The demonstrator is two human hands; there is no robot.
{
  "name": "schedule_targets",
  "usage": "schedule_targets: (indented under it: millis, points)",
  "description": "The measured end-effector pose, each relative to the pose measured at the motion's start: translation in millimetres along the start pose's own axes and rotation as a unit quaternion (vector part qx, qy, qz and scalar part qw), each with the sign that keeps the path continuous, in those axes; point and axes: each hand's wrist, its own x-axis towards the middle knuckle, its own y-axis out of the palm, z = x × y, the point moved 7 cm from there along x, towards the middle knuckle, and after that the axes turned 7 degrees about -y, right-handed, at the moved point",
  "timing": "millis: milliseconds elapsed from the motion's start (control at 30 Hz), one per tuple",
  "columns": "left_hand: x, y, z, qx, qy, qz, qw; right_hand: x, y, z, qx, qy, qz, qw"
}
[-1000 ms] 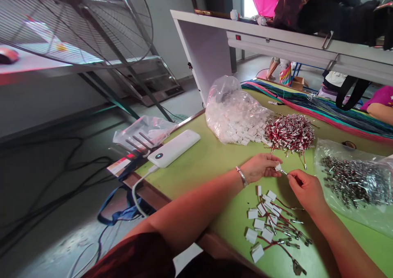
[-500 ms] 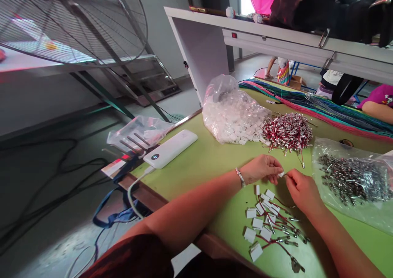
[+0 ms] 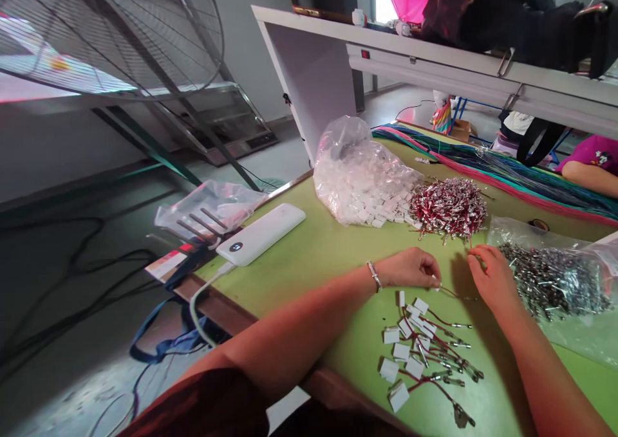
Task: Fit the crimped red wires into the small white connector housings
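My left hand (image 3: 412,268) pinches a small white connector (image 3: 437,285), from which a thin wire with a metal end (image 3: 458,295) trails to the right. My right hand (image 3: 492,275) is at the near edge of a pile of red wires with metal ends (image 3: 449,206); its fingers are pressed together, and what they hold is too small to name. Below my hands lie several white connectors (image 3: 401,352) with red wires and metal terminals. Behind my left hand, a clear bag (image 3: 360,173) spills white connectors beside the red pile.
A bag of dark metal parts (image 3: 555,279) lies right of my right hand. A white power bank (image 3: 263,234) with a cable rests near the green table's (image 3: 290,282) left edge. Long coloured wires (image 3: 506,173) stretch across the back. A person's arm (image 3: 591,178) shows at far right.
My right hand has moved away from the connector in my left hand, up and right to the red pile. The wire hanging from that connector now shows. The view has shifted slightly.
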Motion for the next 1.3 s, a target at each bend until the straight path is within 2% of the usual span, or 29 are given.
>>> schedule_targets:
  millis: [100,167,267,367,467,533,600,633,700,767,833,933,1000,1067,1100,1167,1233,1300]
  points:
    - [-1.2,3.0,-5.0,0.104,0.056,0.01,0.993,1.3,5.8,-6.8,-0.032,-0.02,-0.001,0.999]
    - [0.5,-4.6,-5.0,0.096,0.059,-0.046,0.993,-1.5,10.3,-1.5,-0.026,-0.02,0.004,0.999]
    - [4.0,-17.9,1.7,-0.067,0.027,-0.121,0.99,-10.5,15.7,25.4,0.01,-0.032,0.005,0.999]
    - [6.2,-18.1,5.1,-0.266,0.029,-0.111,0.957,-21.1,29.2,66.0,0.079,-0.09,0.067,0.991]
    - [4.3,-17.5,5.0,-0.352,0.031,-0.106,0.929,-22.3,27.0,83.6,0.115,-0.129,0.097,0.98]
    - [0.2,-23.3,3.1,-0.368,0.04,-0.133,0.919,-14.6,12.9,68.3,0.105,-0.106,0.099,0.984]
    - [-4.9,-32.0,-0.8,-0.356,0.055,-0.167,0.918,-3.8,-10.9,28.6,0.004,-0.01,0.075,0.997]
    - [-6.9,-35.9,-2.8,-0.335,0.057,-0.182,0.923,-0.2,-22.6,5.7,-0.089,0.043,0.08,0.992]
    - [-9.1,-40.7,-5.5,-0.272,0.044,-0.2,0.94,3.6,-37.6,-31.2,-0.258,0.086,0.125,0.954]
    - [-8.5,-41.4,-4.4,-0.208,0.012,-0.203,0.957,3.3,-44.4,-56.7,-0.296,0.106,0.138,0.939]
    - [-6.8,-39.9,-0.9,-0.163,-0.021,-0.2,0.966,0.4,-43.5,-70.6,-0.301,0.115,0.144,0.936]
    - [-4.8,-36.4,4.7,-0.121,-0.058,-0.198,0.971,-2.0,-40.8,-73.8,-0.305,0.125,0.145,0.933]
    - [-3.9,-32.1,7.3,-0.107,-0.076,-0.189,0.973,-0.9,-42.8,-67.2,-0.31,0.139,0.133,0.931]
    - [-3.1,-25.4,6.7,-0.093,-0.077,-0.169,0.978,0.6,-43.0,-52.2,-0.27,0.148,0.11,0.945]
    - [-2.8,-21.8,4.8,-0.078,-0.067,-0.159,0.982,0.9,-40.2,-41.1,-0.222,0.143,0.097,0.96]
    - [-2.9,-15.9,-0.9,-0.035,-0.034,-0.152,0.987,0.5,-27.6,-10.7,-0.057,0.094,0.075,0.991]
    - [-3.7,-12.1,-5.8,0.005,-0.002,-0.157,0.988,-3.6,-11.7,19.6,0.084,0.042,0.073,0.993]
    - [-4.3,-9.4,-8.8,0.03,0.021,-0.159,0.987,-9.0,-0.8,37.7,0.149,0.025,0.056,0.987]
